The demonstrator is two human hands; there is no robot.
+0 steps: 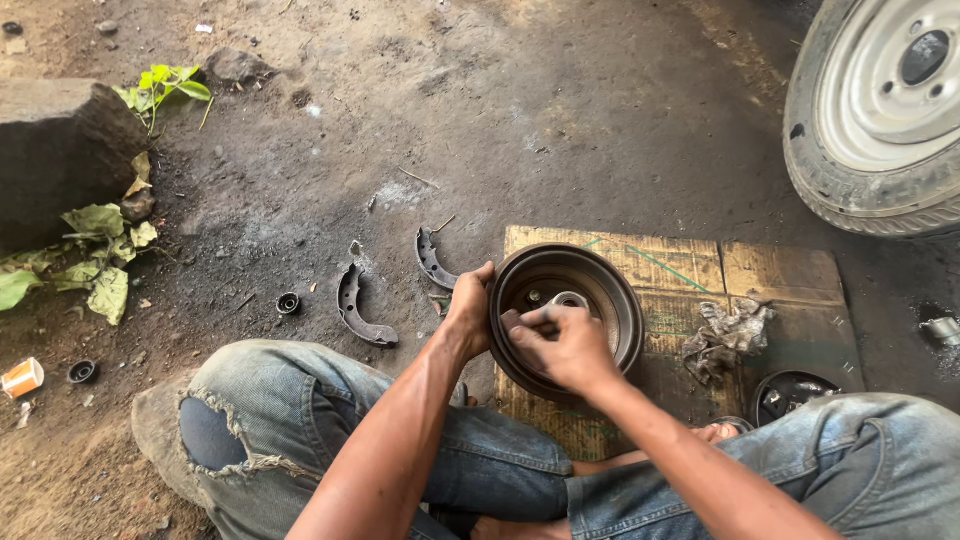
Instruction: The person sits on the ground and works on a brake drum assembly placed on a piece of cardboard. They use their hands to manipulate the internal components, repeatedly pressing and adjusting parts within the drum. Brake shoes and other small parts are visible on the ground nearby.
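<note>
A person sits on the dirt ground (560, 120) with legs crossed, in torn blue jeans (300, 430). In the middle of the frame, a bit to the right, stands a round, dark metal brake drum (610, 290). It is tipped up on its edge, with its open side facing the person. It rests on a flat piece of brown cardboard (770, 275).

The left hand (468, 310) grips the left rim of the drum, with the fingers curled over the edge. The right hand (560, 345) is inside the open drum. Its fingers are bent and pressed against the inner part, near a small shiny ring (570, 298) in the middle. I cannot tell if that hand pinches something small.

Just left of the drum, two curved brake shoes (360, 310) lie on the ground. A small round part (288, 302) lies farther left. A crumpled dirty rag (725, 335) sits on the cardboard, to the right of the drum. Below the rag is a dark round lid (790, 390), partly hidden by a knee.

In the upper right corner is a car wheel (880, 110) with a white rim. At the upper left is a big stone (55, 150) with green leaves (165, 85) beside it. A small orange cup (22, 377) lies at the left edge.
</note>
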